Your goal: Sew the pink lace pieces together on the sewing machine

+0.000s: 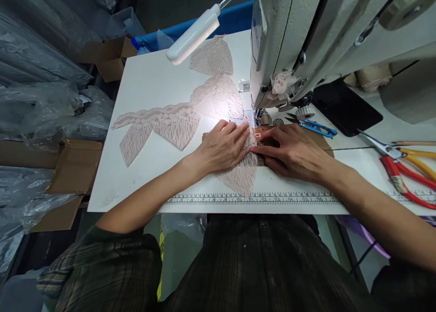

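A lace piece lies by the needle area of a sewing machine, its pointed end toward the ruler strip. My left hand rests flat on the lace with its fingers stretched toward the presser foot. From the right, my right hand reaches in, index finger extended onto the lace edge, fingers apart. Beyond my left hand, a chain of beige lace panels runs across the white table. Part of the lace under both hands is hidden.
A white lamp hangs over the table. To the right lie blue thread snips, a black phone, scissors and red-handled pliers. A printed ruler runs along the front edge. Cardboard boxes stand left.
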Motion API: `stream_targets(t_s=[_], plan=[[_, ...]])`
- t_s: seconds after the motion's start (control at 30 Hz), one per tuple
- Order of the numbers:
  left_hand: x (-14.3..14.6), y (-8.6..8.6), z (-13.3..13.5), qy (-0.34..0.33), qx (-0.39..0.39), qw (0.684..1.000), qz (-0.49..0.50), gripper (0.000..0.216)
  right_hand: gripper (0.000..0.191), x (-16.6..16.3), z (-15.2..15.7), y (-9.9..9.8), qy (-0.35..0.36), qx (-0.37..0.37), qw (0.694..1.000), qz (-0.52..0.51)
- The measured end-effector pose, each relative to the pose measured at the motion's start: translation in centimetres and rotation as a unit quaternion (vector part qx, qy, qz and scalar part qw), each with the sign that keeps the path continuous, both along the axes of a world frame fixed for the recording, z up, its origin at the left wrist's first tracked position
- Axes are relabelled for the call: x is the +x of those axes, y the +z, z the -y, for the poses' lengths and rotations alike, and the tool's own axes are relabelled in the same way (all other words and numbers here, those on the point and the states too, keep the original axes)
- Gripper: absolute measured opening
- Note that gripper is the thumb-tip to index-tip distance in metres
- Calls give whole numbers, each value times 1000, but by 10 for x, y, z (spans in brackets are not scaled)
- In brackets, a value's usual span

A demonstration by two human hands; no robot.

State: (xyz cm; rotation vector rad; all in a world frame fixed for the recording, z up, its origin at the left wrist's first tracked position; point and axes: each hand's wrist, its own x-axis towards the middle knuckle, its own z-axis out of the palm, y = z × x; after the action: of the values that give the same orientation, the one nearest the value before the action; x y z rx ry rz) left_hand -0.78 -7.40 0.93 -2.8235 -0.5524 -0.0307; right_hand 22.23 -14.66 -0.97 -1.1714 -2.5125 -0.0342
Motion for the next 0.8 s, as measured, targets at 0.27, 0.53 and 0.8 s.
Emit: stream_targets(t_s=[0.27,0.53,0.8], plan=[[7,-4,-21,-10,-69,996,51,47,28,2,-3,2,-45,-6,999,22],[0,-8,-23,-9,-103,992,76,48,29,-2,-2,-1,-53,-1,998,16],[2,-10,-22,8,-108,991,82,50,30,-2,-2,0,-64,-3,998,2]])
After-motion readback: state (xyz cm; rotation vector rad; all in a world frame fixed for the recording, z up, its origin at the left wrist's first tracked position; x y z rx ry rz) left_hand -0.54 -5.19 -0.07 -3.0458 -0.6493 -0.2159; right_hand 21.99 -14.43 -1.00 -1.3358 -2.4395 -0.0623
